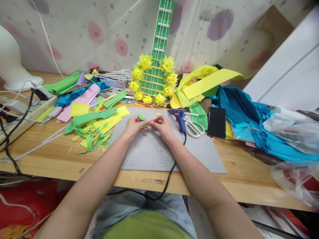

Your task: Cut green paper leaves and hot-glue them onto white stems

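Note:
Over the grey cutting mat (149,156), my two hands meet almost fingertip to fingertip. A green paper leaf (142,117) is pinched in my left hand (133,126). My right hand (161,126) is closed, its thumb and forefinger pressed together close to the leaf's end; what lies between them is too small to make out. Right of that hand, a blue glue gun (179,119) rests on the mat beside white-handled scissors (195,128). Behind the mat stands a green paper guitar (154,81) edged with yellow paper flowers (145,61).
Green and yellow paper scraps (96,129) cover the table's left side. A black phone (216,122), blue crepe paper (236,103) and plastic bags (289,126) lie to the right. The glue gun's black cord (171,171) crosses the mat and table edge. A power strip (47,106) sits far left.

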